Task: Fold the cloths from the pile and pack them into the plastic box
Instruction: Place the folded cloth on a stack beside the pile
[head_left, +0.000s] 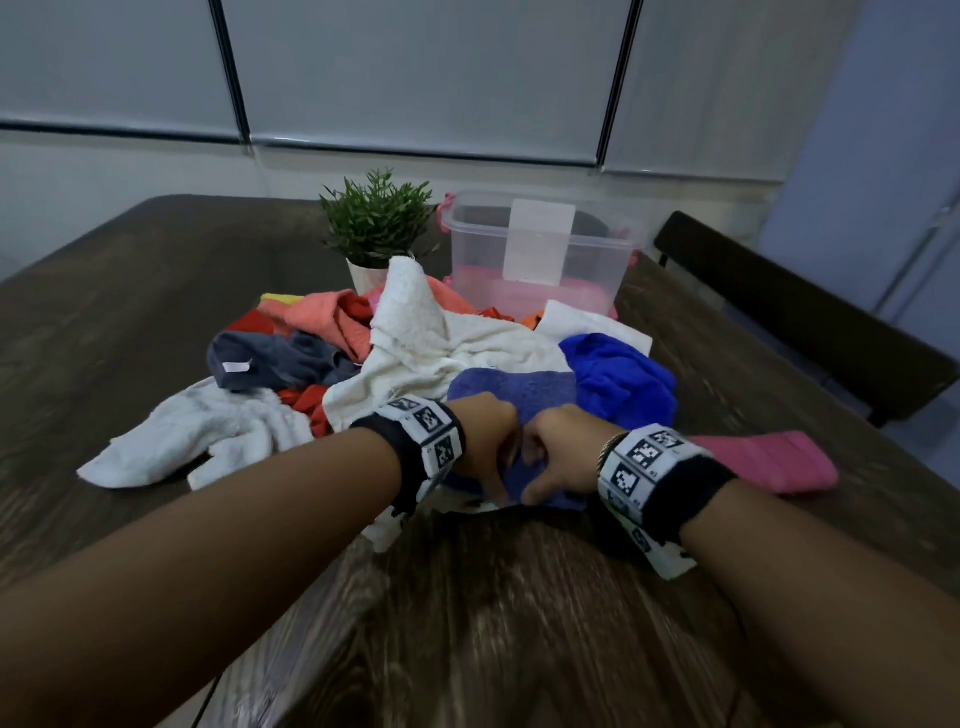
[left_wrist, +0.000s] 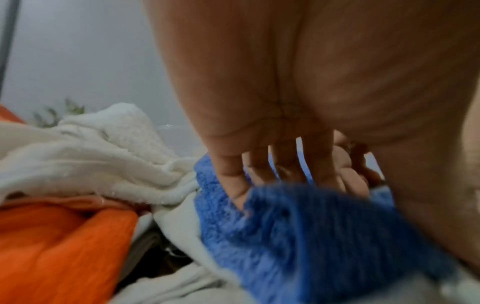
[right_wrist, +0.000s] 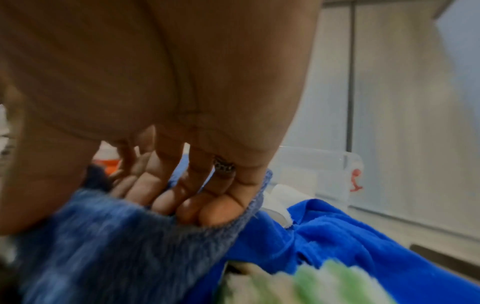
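Observation:
A periwinkle-blue terry cloth (head_left: 511, 400) lies at the near edge of the cloth pile (head_left: 405, 332). Both hands meet on its near edge: my left hand (head_left: 493, 441) and my right hand (head_left: 550, 457) each pinch the fabric, fingers curled. The left wrist view shows the left hand (left_wrist: 259, 174) with fingers tucked behind the blue cloth (left_wrist: 311, 236). The right hand (right_wrist: 187, 195) likewise wraps fingers over the cloth's hem (right_wrist: 130, 236). The clear plastic box (head_left: 540, 249) stands behind the pile, something pink low inside it.
A potted green plant (head_left: 376, 223) stands left of the box. A folded pink cloth (head_left: 769, 460) lies on the dark wooden table (head_left: 519, 623) to my right. A bright blue cloth (head_left: 623, 379) sits beside the held one. A dark chair (head_left: 810, 317) is at the right edge.

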